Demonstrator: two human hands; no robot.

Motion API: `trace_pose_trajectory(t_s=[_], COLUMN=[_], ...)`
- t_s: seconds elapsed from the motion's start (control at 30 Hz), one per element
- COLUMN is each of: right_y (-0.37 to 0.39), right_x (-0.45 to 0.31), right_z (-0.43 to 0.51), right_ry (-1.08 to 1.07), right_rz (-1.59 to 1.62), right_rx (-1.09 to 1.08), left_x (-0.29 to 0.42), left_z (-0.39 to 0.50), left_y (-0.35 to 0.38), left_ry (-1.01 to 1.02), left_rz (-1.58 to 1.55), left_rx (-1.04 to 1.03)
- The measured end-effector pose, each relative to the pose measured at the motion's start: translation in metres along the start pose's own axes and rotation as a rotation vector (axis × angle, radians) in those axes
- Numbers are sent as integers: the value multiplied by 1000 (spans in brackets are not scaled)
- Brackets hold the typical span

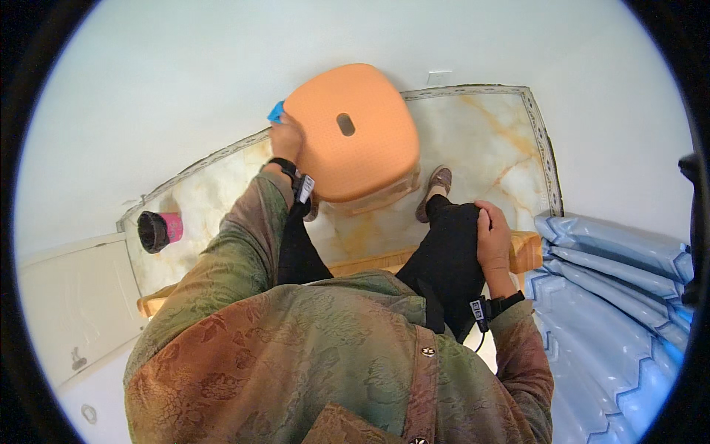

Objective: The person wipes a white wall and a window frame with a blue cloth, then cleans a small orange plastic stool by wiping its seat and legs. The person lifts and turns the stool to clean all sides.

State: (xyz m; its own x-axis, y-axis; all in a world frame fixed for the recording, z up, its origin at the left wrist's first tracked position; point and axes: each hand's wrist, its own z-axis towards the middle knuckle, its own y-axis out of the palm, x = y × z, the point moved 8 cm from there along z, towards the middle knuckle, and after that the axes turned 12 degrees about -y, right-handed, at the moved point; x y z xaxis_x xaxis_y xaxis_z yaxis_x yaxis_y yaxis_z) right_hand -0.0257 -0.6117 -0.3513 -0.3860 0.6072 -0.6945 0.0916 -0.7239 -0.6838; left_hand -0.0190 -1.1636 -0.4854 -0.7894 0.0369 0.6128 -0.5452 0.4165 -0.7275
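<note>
An orange plastic stool with an oval hole in its seat stands before me, its paler, see-through lower part showing beneath the front rim. At the seat's left edge, my left hand grips a blue cloth. Most of the cloth is hidden by the fingers and the stool's rim. My right hand rests on my right knee, over the black trousers, and holds nothing. Both wrists wear black straps with small tags.
A pink bin with a black liner stands on the marbled floor to the left. White walls enclose the floor, with a socket plate behind the stool. A wooden bench is under me; blue plastic sheeting lies right.
</note>
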Motion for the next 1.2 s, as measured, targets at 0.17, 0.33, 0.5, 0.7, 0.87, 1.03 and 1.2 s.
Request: trace_pose_trajectory(t_s=[0.17,0.33,0.5,0.7,0.87,1.03,1.2], right_y=[-1,-2,-3,-1,-1,-1,2], right_x=[2,4,4,10,8,9,9], right_z=[-3,-5,-8,-8,-8,-9,-7], right_ry=[-5,7,-17,21,-10,20,-1], right_rz=[-34,-30,-71,-91,-99,-125,-108], right_rx=[4,16,25,6,0,-19,-45], left_x=[20,3,17,12,-4,-22,3], left_z=[-146,-291,-268,-255,-292,-215,-93], left_y=[12,39,25,13,11,-26,-69], left_ry=[995,1545,1587,1332,1619,1606,1356], left_rz=[518,538,760,673,802,962,1333], left_rx=[296,-549,-440,-337,-641,-896,-491])
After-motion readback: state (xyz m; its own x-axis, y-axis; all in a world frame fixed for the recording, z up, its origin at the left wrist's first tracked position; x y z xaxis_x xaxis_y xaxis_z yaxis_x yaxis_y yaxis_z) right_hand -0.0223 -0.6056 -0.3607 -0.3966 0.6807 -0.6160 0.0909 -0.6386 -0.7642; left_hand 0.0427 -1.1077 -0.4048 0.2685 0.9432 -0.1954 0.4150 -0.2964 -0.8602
